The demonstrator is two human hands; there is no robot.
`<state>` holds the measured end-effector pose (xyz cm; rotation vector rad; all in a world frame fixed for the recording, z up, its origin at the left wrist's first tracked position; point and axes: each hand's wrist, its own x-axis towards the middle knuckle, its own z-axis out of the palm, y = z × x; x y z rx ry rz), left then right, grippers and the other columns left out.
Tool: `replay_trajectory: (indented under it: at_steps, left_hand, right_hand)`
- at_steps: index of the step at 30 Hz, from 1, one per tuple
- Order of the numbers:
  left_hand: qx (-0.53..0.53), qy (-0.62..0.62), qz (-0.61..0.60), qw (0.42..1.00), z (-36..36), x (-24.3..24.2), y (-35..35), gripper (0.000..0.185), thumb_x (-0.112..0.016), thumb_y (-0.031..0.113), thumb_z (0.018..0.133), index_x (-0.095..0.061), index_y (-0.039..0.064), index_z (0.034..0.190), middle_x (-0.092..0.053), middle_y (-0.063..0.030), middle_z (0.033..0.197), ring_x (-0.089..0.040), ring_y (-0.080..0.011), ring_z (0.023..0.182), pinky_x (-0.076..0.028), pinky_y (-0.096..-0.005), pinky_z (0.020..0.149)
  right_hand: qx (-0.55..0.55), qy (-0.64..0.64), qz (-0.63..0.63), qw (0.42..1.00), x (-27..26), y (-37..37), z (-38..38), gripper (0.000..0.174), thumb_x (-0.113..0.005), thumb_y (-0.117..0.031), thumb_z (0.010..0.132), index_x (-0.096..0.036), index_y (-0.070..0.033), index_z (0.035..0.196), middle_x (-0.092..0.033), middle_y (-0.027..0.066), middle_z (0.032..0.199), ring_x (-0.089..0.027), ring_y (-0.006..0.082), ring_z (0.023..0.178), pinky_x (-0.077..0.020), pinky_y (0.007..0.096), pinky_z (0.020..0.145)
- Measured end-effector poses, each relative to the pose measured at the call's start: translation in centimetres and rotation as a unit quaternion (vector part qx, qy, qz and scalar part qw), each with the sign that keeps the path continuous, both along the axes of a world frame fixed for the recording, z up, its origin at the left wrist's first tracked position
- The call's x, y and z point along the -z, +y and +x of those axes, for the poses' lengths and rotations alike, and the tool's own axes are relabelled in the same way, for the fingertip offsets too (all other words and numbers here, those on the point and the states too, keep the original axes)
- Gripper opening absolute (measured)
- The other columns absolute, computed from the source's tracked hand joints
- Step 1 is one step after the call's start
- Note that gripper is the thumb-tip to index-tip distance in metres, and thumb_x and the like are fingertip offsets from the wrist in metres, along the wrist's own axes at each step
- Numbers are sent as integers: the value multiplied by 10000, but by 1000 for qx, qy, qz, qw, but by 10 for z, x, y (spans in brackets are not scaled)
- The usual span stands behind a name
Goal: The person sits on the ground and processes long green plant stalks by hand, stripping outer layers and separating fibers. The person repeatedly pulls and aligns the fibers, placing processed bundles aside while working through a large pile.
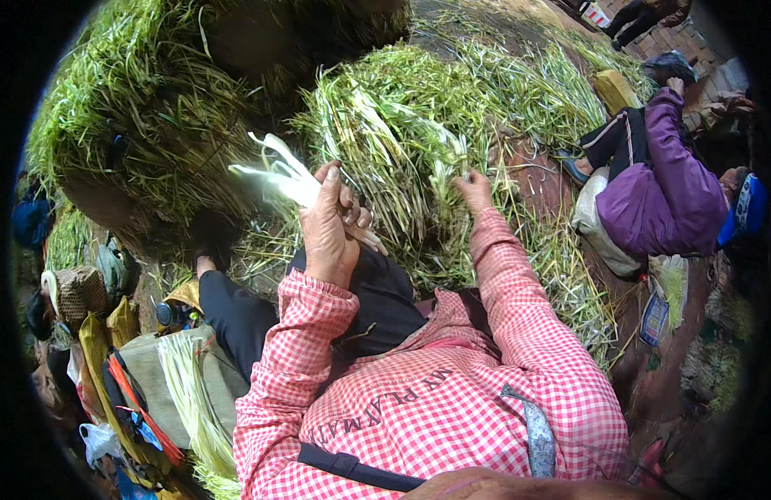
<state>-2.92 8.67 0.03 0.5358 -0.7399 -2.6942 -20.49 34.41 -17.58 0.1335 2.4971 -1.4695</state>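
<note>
My left hand (331, 231) is raised in front of me and closed around a small bunch of pale, peeled leafy stalks (295, 181). Their white tops fan out past the thumb, and the cut ends poke out below the fingers. To the right, my right hand (476, 190) pinches a green-and-white stalk (453, 159) at the near right side of a heap of long green stalks (385, 119). Whether a small tool is also in those fingers cannot be told. Loose stalks of this heap lie close to my knees, under both hands.
A taller pile of greens (154, 119) rises at the left. Bundled pale stalks (191, 381) lie across a grey-green covered block (151, 369), near red strips (145, 400). At the right, a person in a purple jacket (660, 212) sits on a pale sack (601, 225).
</note>
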Motion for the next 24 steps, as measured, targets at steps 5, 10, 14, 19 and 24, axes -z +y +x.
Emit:
replay_trajectory:
  at_steps: [5, 10, 14, 19, 24]
  left_hand:
    - [12, -18, 2, 1000, -4, -4, 8, 212, -603, 203, 922, -548, 115, 1107, -443, 33, 588, -346, -62, 409, -353, -244, 402]
    - [19, -15, -1, 1000, -3, -4, 4, 203, -604, 204, 921, -558, 115, 1097, -438, 38, 583, -339, -61, 408, -349, -247, 399]
    - [14, -35, -8, 999, 0, -3, 4, 223, -607, 212, 919, -556, 120, 1115, -377, 52, 580, -307, -58, 426, -313, -238, 409]
    - [17, -45, -18, 999, -1, -6, 6, 223, -612, 214, 917, -561, 118, 1111, -347, 64, 576, -292, -54, 431, -298, -233, 408]
    - [37, -27, -12, 999, 2, -1, 4, 215, -610, 206, 917, -560, 113, 1103, -440, 43, 593, -334, -59, 421, -342, -242, 415]
  right_hand:
    - [15, 41, 284, 958, 20, 43, 0, 542, -648, -168, 844, -444, 3, 1317, -575, 207, 1218, -561, 324, 1115, -446, 404, 958]
    - [-27, 103, 117, 987, 9, -18, 7, 371, -655, -293, 846, -590, -52, 1120, -604, 133, 1153, -595, 276, 1000, -463, 398, 905]
    - [55, 97, 316, 942, 42, -57, 13, 720, -650, -401, 821, -344, -82, 1390, -409, 163, 1392, -389, 362, 1256, -260, 503, 1069]
    - [91, 23, 261, 961, 112, -18, 31, 378, -677, -373, 789, -668, -124, 1073, -624, 102, 1125, -537, 309, 1111, -405, 447, 949]
    - [121, 81, 18, 989, 33, 19, 36, 154, -697, -202, 836, -665, -56, 870, -581, 22, 669, -468, 97, 612, -383, 259, 571]
